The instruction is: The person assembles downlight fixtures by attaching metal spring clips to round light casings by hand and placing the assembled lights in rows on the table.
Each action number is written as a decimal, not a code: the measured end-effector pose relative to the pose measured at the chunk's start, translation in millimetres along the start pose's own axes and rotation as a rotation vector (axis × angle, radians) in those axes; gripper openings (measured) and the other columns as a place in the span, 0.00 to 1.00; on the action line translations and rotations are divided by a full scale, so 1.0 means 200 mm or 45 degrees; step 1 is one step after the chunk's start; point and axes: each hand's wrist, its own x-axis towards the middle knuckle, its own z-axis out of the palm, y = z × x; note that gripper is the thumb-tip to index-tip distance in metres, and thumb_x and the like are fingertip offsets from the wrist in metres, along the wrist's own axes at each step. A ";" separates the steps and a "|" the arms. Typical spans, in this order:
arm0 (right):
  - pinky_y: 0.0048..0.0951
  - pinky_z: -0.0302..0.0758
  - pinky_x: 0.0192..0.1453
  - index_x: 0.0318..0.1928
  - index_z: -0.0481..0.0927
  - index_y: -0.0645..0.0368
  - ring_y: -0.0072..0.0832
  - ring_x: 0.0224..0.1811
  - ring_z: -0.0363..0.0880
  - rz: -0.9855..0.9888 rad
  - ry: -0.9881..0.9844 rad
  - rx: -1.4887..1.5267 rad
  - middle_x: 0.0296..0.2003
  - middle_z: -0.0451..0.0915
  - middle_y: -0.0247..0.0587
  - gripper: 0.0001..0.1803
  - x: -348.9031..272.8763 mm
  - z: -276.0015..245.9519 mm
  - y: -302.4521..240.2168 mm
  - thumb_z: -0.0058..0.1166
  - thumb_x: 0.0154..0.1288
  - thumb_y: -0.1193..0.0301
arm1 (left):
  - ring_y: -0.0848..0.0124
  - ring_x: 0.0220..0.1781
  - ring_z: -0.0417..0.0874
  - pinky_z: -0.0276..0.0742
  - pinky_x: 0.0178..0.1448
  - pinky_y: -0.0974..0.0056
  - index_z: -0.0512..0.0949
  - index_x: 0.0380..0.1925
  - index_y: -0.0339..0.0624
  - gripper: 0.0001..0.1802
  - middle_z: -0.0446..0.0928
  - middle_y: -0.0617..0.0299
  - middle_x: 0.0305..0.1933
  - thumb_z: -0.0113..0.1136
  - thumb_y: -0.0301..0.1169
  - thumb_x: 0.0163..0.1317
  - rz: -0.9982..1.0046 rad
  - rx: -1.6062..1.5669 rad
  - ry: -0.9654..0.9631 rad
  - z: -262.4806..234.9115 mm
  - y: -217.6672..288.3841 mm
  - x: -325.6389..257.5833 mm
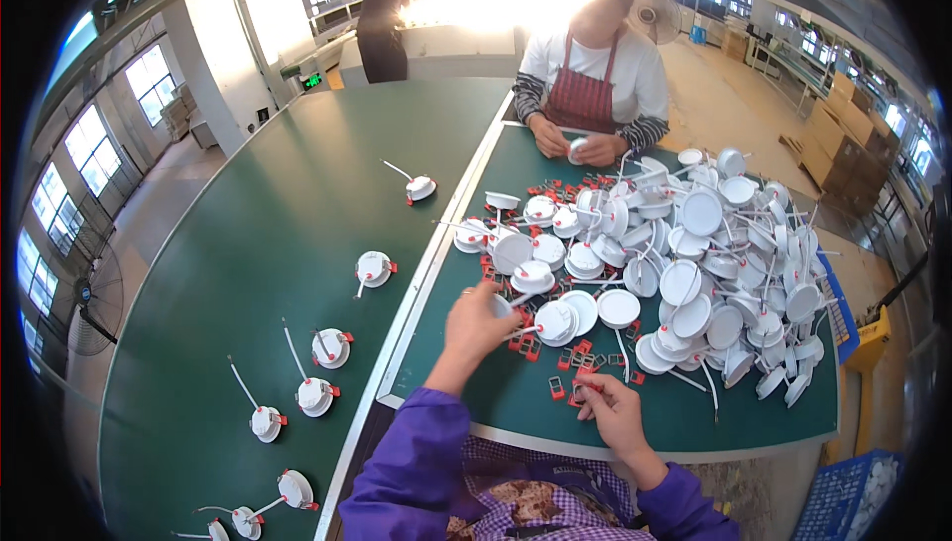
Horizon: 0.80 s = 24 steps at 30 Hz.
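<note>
Under left hand [483,318], lamp [503,306] half hidden

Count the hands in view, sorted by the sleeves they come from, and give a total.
Purple sleeves: 2, the left hand and the right hand
Striped sleeves: 2, the co-worker's hands
Total: 4

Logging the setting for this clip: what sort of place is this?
Probably a factory assembly hall: a heap of white round lamp housings and small red clips on a green worktable, beside a long green conveyor belt.
</note>
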 end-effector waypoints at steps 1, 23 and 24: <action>0.19 0.73 0.28 0.46 0.80 0.65 0.17 0.28 0.79 0.064 -0.041 0.026 0.33 0.82 0.39 0.09 0.00 -0.01 -0.01 0.52 0.67 0.77 | 0.58 0.46 0.83 0.78 0.49 0.57 0.77 0.49 0.39 0.33 0.79 0.50 0.43 0.72 0.42 0.42 -0.011 -0.180 0.036 -0.02 -0.06 -0.02; 0.32 0.75 0.35 0.36 0.76 0.63 0.34 0.32 0.76 -0.658 -0.180 -1.488 0.31 0.73 0.41 0.11 -0.09 0.05 -0.05 0.60 0.51 0.73 | 0.66 0.58 0.76 0.73 0.63 0.62 0.68 0.56 0.35 0.24 0.72 0.50 0.57 0.60 0.22 0.59 -0.435 -1.810 0.014 -0.03 -0.14 -0.67; 0.32 0.75 0.35 0.36 0.76 0.63 0.34 0.32 0.76 -0.650 -0.181 -1.492 0.31 0.73 0.41 0.11 -0.09 0.05 -0.03 0.60 0.51 0.73 | 0.66 0.58 0.76 0.73 0.63 0.62 0.68 0.56 0.35 0.24 0.72 0.50 0.57 0.60 0.22 0.59 -0.440 -1.813 0.008 -0.05 -0.08 -0.68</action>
